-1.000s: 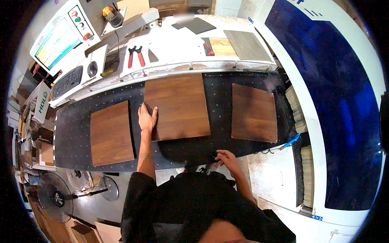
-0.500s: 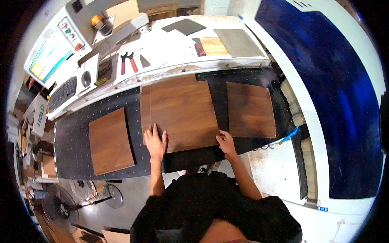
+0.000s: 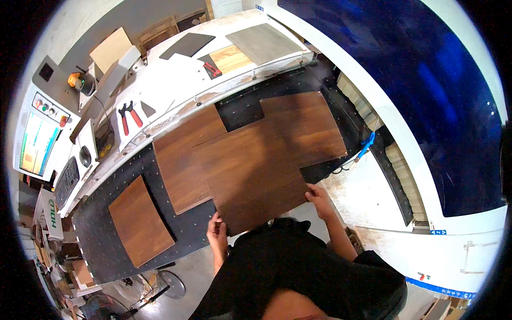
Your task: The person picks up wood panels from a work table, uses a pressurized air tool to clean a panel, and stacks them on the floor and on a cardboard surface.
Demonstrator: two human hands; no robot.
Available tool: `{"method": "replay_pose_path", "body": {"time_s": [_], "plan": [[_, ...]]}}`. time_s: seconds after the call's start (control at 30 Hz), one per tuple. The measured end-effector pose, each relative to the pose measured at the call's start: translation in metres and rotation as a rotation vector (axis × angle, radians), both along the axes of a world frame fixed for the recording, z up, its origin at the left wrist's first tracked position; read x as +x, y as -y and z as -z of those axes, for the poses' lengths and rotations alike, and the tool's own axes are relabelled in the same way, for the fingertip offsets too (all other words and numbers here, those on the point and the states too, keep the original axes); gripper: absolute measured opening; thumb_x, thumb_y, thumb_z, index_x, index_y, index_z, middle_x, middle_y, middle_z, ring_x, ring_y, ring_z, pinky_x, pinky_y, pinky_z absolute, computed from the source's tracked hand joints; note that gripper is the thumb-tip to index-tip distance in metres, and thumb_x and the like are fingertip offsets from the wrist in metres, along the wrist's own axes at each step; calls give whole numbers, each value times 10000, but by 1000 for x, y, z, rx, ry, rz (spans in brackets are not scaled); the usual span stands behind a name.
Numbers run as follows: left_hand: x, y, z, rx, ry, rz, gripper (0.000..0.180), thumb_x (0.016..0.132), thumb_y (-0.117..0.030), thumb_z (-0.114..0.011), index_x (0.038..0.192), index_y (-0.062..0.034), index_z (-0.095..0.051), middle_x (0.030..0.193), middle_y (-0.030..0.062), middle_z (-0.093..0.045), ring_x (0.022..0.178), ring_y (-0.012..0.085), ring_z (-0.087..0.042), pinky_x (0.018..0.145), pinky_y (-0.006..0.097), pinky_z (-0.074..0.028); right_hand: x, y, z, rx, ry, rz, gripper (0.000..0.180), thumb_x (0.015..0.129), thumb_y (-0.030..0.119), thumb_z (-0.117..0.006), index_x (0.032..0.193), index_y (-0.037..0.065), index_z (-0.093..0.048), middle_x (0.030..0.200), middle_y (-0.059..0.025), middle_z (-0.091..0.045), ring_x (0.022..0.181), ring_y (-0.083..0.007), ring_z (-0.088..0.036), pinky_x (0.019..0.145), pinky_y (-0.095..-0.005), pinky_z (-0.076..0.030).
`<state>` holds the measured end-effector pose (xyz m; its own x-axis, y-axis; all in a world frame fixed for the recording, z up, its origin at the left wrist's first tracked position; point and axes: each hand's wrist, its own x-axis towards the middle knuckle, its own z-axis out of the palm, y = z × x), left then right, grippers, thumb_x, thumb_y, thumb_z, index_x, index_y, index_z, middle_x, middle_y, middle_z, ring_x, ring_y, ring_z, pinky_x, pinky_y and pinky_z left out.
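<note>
A brown wood-grain panel (image 3: 253, 176) is held in front of me, between both hands. My left hand (image 3: 217, 232) is closed on its near left corner, and my right hand (image 3: 318, 201) grips its near right corner with thumb and fingers. The held panel overlaps a second brown panel (image 3: 178, 165) on the left and a third panel (image 3: 314, 122) on the right, both lying on the black work surface (image 3: 186, 240). Apart from these, a smaller brown panel (image 3: 141, 221) lies farther left.
Behind a raised ledge, the white table carries red-handled pliers (image 3: 129, 117), a grey board (image 3: 264, 42) and a dark board (image 3: 186, 46). A keyboard (image 3: 66, 181), a mouse (image 3: 85, 156) and a control screen (image 3: 38, 143) stand left. A large blue-and-white machine cover (image 3: 394, 80) rises at right.
The upper panel has been lifted and shifted right and toward me, uncovering the panel beneath it. My left hand has gone from lying on top to gripping its corner. The view has turned.
</note>
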<state>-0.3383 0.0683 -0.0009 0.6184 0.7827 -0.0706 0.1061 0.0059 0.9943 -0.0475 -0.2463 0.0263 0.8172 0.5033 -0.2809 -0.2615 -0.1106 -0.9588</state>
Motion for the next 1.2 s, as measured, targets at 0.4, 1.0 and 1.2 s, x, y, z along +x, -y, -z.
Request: {"method": "replay_pose_path", "body": {"time_s": [0.4, 1.0, 1.2], "plan": [[166, 51, -65, 92, -45, 435, 476, 986, 8, -669, 1449, -36, -570, 1170, 98, -664, 1038, 172, -644, 936, 319, -538, 65, 93, -26, 16, -8, 334, 392, 1007, 117, -679, 1375, -18, -650, 1085, 12, -698, 921, -89, -596, 806, -268, -484], [287, 98, -1, 891, -361, 537, 947, 829, -345, -871, 1505, 117, -395, 1610, 279, -386, 1541, 450, -278, 1268, 517, -250, 108, 72, 55, -393, 143, 406, 623, 953, 310, -746, 1441, -32, -563, 1463, -267, -566, 1324, -347, -574, 1090, -459, -469], [305, 101, 4, 894, -267, 391, 1003, 725, -375, -942, 1476, 100, -476, 1585, 243, -456, 1523, 413, -351, 1264, 521, -260, 134, 37, 33, -871, 432, 323, 876, 924, 500, -717, 1487, -119, -460, 1658, -346, -231, 1534, -543, -187, 1210, -644, -243]]}}
